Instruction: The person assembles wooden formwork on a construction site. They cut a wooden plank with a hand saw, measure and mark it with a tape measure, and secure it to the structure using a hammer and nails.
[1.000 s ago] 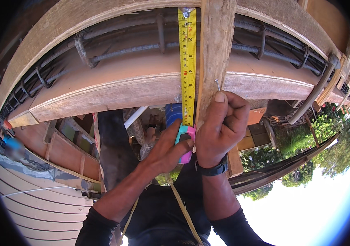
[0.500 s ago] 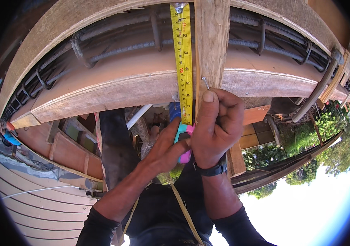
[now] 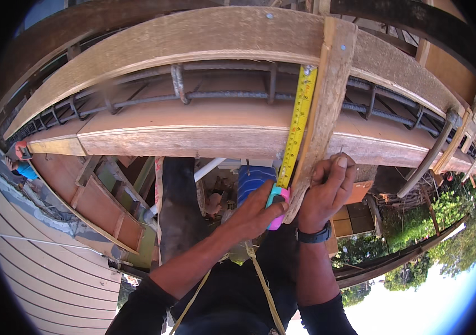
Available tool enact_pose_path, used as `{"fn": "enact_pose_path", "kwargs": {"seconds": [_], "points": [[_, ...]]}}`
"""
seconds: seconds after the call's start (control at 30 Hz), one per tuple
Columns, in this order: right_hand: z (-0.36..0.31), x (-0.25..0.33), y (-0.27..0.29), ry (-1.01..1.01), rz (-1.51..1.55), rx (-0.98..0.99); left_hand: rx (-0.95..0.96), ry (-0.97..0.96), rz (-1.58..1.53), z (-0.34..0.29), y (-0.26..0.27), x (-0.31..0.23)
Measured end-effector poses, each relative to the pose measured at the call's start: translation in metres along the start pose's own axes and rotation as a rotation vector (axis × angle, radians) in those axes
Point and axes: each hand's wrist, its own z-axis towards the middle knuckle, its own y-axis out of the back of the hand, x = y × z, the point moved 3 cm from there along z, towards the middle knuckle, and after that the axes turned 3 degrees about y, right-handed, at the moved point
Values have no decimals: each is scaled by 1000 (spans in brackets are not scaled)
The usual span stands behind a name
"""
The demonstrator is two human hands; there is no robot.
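Note:
My left hand [image 3: 256, 213] grips a pink and turquoise tape measure [image 3: 278, 207]. Its yellow blade [image 3: 300, 120] runs away from me across the gap, with the metal end at the far board [image 3: 210, 39]. Alongside the blade, a wooden strip [image 3: 331, 97] crosses from the far board over the near plywood form edge [image 3: 182, 140]. Just right of the strip, my right hand [image 3: 327, 190] is closed, thumb against the curled fingers. A thin nail [image 3: 342, 149] sticks up from that pinch; its lower part is hidden by the fingers.
Steel rebar with stirrups [image 3: 226, 95] lies between the two boards. A bent metal bar [image 3: 425, 159] hangs over the form at right. Below are a blue striped container [image 3: 256, 181] and corrugated roofing [image 3: 42, 251]. At far left is another person's hand [image 3: 21, 149].
The view has shifted, showing more of the far board. My right hand and nail have moved off the strip's face to its right side. My left hand still holds the extended tape measure.

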Motion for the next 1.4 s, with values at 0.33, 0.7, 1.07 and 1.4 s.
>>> {"fn": "enact_pose_path", "kwargs": {"seconds": [0.33, 0.7, 1.07, 1.4], "points": [[-36, 43, -33, 89, -176, 353, 30, -152, -222, -83, 39, -26], [-64, 109, -115, 40, 93, 598, -200, -301, -352, -110, 92, -68], [-75, 151, -125, 112, 47, 613, -215, -250, -243, -135, 79, -97], [-118, 154, -153, 177, -88, 699, -316, -233, -327, -162, 102, -51]]}}
